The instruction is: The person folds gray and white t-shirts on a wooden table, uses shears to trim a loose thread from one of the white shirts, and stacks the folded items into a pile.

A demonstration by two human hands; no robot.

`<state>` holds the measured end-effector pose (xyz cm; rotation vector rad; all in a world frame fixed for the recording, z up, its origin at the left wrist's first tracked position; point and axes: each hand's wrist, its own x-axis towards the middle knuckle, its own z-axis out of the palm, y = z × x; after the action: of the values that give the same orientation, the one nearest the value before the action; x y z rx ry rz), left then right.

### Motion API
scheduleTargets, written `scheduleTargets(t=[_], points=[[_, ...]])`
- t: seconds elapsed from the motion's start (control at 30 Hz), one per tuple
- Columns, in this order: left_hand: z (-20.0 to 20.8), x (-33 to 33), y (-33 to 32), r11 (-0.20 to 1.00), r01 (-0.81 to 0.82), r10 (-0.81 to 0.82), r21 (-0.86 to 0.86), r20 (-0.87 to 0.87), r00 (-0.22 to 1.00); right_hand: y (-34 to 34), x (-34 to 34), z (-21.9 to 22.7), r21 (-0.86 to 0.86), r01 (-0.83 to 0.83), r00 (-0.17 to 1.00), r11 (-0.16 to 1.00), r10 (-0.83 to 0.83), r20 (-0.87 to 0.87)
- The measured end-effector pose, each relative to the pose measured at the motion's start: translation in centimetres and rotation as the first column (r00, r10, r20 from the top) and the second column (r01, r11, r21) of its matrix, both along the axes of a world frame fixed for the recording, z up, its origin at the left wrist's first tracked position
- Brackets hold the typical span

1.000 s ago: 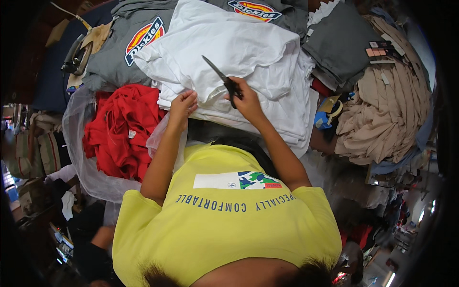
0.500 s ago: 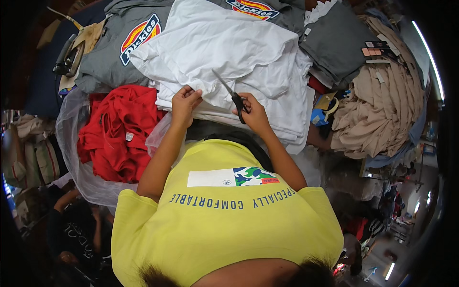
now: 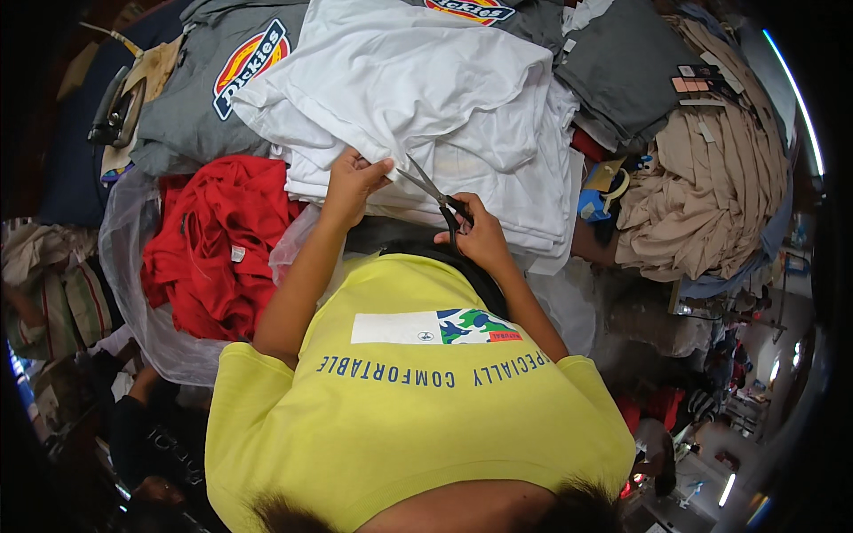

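A white garment (image 3: 409,71), perhaps a T-shirt, lies loosely on a stack of folded white clothes (image 3: 524,204) in front of me. My left hand (image 3: 357,188) pinches its near edge between thumb and fingers. In my right hand (image 3: 480,233) is a pair of scissors (image 3: 430,188) with black handles, my fingers in the loops. The blades are spread and point up and left, their tips close beside my left fingertips at the cloth's edge. Whether any thread lies between the blades is too small to tell.
Red garments (image 3: 218,249) fill a clear plastic bag (image 3: 124,258) at left. Grey shirts (image 3: 200,102) lie behind, with an iron (image 3: 120,107) at far left. To the right are a grey folded garment (image 3: 622,71), a tape roll (image 3: 615,191) and a beige clothes heap (image 3: 702,186).
The scissors' blades have opened from nearly together to spread. Their tips have come down, closer to my left hand. My left hand has turned slightly and still pinches the white cloth.
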<state>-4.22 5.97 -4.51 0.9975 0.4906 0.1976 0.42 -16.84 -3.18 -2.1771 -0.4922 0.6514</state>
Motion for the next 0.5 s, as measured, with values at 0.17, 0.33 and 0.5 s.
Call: scheduleTargets(t=[0.17, 0.33, 0.5], points=[[0.0, -0.1, -0.5, 0.994, 0.029, -0.043, 0.109, 0.128, 0.991, 0.7, -0.1, 0.3, -0.001, -0.026, 0.998, 1.0, 0.026, 0.065], [-0.2, -0.2, -0.2, 0.994, 0.057, -0.067, 0.091, 0.117, 0.991, 1.5, 0.4, 0.3, 0.009, -0.035, 0.984, 0.999, 0.033, 0.175], [-0.2, -0.2, -0.2, 0.993, 0.059, -0.07, 0.103, 0.106, 0.992, 3.0, 1.3, 1.7, 0.057, -0.094, 0.988, 0.994, 0.086, 0.129]])
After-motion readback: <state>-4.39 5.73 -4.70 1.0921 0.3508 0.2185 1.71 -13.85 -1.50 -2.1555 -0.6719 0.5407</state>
